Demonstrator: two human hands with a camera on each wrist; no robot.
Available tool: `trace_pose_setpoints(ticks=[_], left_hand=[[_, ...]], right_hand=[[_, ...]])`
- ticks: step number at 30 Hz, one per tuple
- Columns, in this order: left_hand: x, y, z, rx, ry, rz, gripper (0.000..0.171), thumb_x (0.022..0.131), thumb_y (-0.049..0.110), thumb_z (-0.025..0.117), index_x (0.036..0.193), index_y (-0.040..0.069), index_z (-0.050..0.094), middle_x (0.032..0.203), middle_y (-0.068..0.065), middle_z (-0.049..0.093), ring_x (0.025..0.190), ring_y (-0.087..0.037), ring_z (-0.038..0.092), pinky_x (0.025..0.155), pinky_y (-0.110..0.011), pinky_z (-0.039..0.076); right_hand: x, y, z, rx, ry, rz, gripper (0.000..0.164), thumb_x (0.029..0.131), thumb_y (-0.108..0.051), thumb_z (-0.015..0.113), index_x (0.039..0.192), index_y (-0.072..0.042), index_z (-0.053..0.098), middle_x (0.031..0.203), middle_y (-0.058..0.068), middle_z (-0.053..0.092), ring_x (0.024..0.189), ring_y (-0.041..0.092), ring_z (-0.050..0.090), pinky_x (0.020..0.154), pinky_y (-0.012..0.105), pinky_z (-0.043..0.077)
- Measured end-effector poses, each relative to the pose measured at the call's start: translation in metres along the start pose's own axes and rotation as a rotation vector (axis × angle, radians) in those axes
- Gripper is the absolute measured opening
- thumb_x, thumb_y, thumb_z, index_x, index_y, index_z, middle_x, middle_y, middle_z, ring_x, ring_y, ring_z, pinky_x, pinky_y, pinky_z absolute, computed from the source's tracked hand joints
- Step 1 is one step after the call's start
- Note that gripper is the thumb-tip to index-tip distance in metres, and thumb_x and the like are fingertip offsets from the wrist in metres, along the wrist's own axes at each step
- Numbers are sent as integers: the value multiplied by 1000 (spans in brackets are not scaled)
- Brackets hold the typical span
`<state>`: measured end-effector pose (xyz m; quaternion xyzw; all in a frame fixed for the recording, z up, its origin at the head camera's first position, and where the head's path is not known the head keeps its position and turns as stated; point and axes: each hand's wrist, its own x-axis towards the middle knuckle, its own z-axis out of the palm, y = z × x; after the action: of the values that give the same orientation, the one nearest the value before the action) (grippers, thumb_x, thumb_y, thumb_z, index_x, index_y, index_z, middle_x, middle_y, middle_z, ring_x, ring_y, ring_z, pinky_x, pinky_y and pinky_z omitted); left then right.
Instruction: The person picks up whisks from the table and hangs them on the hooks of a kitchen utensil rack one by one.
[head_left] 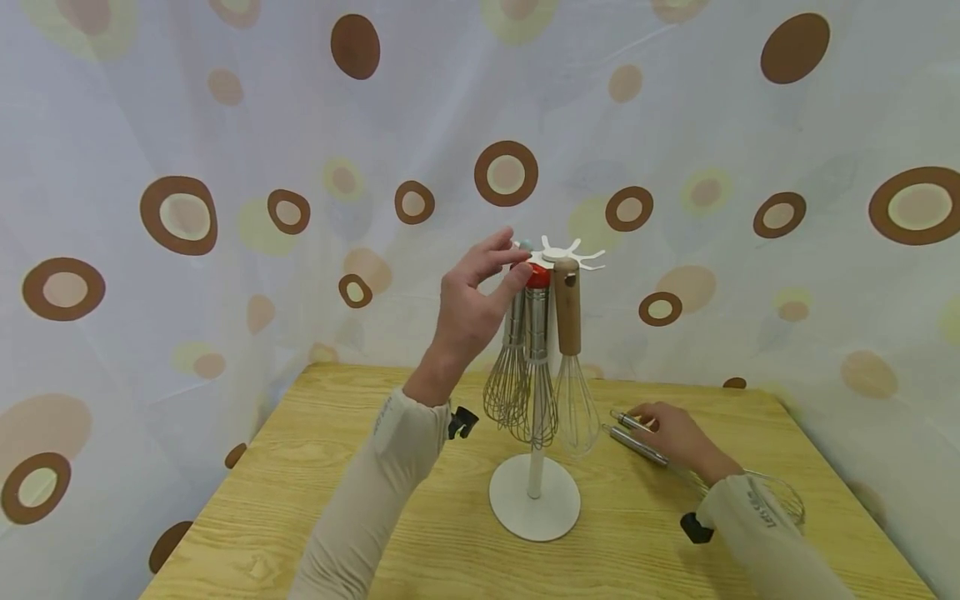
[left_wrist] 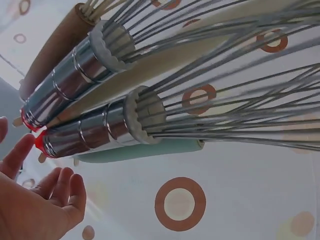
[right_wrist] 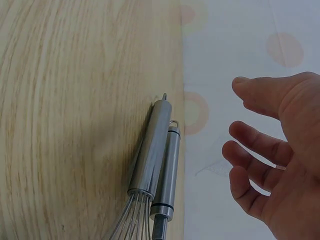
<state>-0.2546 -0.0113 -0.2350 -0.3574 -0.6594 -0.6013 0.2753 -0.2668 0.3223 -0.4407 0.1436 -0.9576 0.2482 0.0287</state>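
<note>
My left hand (head_left: pixel 471 304) is raised beside the top of a white stand (head_left: pixel 557 253), its fingers loosely extended. Its fingertips are right at the red ends of two metal-handled whisks (left_wrist: pixel 95 127) hanging there. Next to them hangs a wooden-handled whisk (head_left: pixel 568 317); a mint-green handle (left_wrist: pixel 145 151) shows behind in the left wrist view. My right hand (head_left: pixel 678 437) reaches low over the table's right side, above two steel utensils lying there. One is a whisk (right_wrist: pixel 151 150); the other has a slim steel handle (right_wrist: pixel 167 172), its far end hidden. The right fingers are spread, holding nothing.
The stand's round white base (head_left: pixel 534 521) sits on the wooden table (head_left: pixel 285 500). Bare hooks fan out at the stand's top on the right. A patterned curtain (head_left: pixel 420 100) hangs behind and at both sides of the table.
</note>
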Motion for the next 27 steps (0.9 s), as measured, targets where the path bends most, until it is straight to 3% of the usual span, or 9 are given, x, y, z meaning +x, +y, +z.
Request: trace_pose_setpoints(ticks=[8,15,27], left_hand=[[-5,13,8,24,68,-41,19,90,12,66,102,-2,72,130,-12,57,120,-17,52,95,-29,44],[-8,17,13,47,123,-55,20,89,16,68,100,0,73,126,-12,59,119,-11,52,95,-30,45],[-9,18,16,24,124,-113,20,88,17,70,100,2,74,123,-7,61,117,-5,51,93,-25,45]], right_hand=[[-3,8,9,-39,-56,10,34,90,-13,63,120,3,61,108,22,60,89,32,60,71,46,49],[-4,16,17,-94,-44,-37,33,87,-7,63,118,6,62,103,22,63,92,37,60,76,51,48],[-2,16,26,-184,-67,-13,32,85,-2,63,117,4,61,93,17,64,82,31,62,70,46,50]])
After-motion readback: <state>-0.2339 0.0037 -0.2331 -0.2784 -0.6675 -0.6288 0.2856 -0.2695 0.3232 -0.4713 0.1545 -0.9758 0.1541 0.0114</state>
